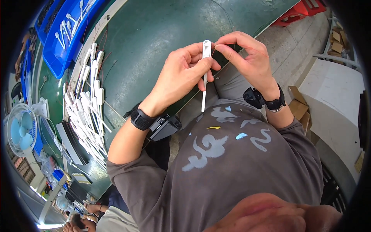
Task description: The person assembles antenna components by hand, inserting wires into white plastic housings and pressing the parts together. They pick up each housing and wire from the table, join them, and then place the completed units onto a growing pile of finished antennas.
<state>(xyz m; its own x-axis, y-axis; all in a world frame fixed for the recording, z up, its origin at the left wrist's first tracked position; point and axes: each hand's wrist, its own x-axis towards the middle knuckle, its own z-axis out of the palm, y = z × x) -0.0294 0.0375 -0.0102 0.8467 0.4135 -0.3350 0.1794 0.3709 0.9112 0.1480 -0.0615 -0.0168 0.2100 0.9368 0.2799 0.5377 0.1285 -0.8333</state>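
My left hand (172, 75) grips a slim white plastic stick (203, 98), its thumb across the front and fingers behind. The stick's wider head, which has a recess in it, points away from me, and its thin end hangs toward my shirt. Beside the head, my right hand (251, 56) is closed in a pinch, thumb against forefinger, on a thin reddish wire (228, 43). Whether the wire is joined to the stick's head is too small to tell.
On the green table (131, 58), a large heap of similar white sticks (87, 112) lies to the left, with thin wires among them. Beyond stands a blue bin (58, 54) holding more sticks. A fan (23, 127) is far left; a red stool (299, 11) and cardboard boxes (299, 106) are right.
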